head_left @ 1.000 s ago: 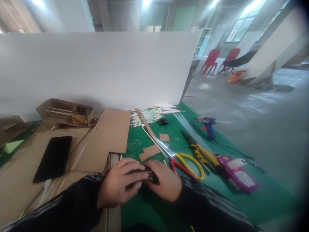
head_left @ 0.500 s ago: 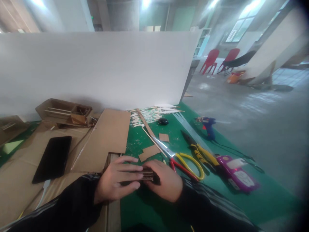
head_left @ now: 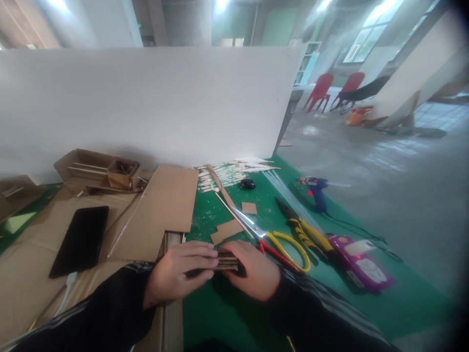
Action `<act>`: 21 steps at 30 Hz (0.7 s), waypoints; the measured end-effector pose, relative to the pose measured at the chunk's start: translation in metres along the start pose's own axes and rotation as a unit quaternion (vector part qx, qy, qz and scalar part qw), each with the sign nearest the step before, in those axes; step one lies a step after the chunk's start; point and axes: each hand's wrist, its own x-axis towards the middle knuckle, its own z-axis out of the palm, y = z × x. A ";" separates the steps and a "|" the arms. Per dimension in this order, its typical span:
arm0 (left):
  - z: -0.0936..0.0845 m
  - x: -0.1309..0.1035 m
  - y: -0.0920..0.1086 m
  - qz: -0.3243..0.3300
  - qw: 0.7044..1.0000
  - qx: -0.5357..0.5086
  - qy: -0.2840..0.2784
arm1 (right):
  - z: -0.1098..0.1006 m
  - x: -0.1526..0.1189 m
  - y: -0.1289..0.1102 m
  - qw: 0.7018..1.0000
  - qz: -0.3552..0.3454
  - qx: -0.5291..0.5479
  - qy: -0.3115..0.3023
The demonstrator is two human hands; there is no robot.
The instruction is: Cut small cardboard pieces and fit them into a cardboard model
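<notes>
A small stack of brown cardboard pieces [head_left: 227,260] is held edge-on between my two hands. My left hand [head_left: 185,271] closes on its left end, fingers above and thumb below. Around the right end, my right hand [head_left: 252,270] has its fingers wrapped. Just beyond the hands lies a cut cardboard scrap [head_left: 227,231], with a small cardboard square [head_left: 249,209] farther back. Scissors with yellow and red handles [head_left: 273,239] rest right of the scrap, close to my right hand.
Pliers [head_left: 304,227], a purple device [head_left: 362,264] and a blue glue gun [head_left: 317,193] lie right. A phone [head_left: 80,239] and cardboard sheet [head_left: 164,195] are left. Behind stand a cardboard box [head_left: 88,168], white-tipped sticks [head_left: 223,176] and a white panel [head_left: 146,102].
The stack and my right hand have shifted slightly to the right. The fingers of my left hand have drawn closer together.
</notes>
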 end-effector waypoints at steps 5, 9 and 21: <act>0.002 -0.007 0.001 -0.056 0.998 0.036 -0.019 | -0.001 -0.001 0.003 1.000 -0.013 -0.005 0.001; 0.004 -0.008 0.004 -0.158 0.984 0.056 -0.068 | -0.008 -0.001 0.002 0.999 -0.041 0.027 -0.011; 0.003 -0.009 0.014 0.080 0.924 0.371 0.031 | -0.003 -0.005 -0.004 0.960 0.062 0.272 0.012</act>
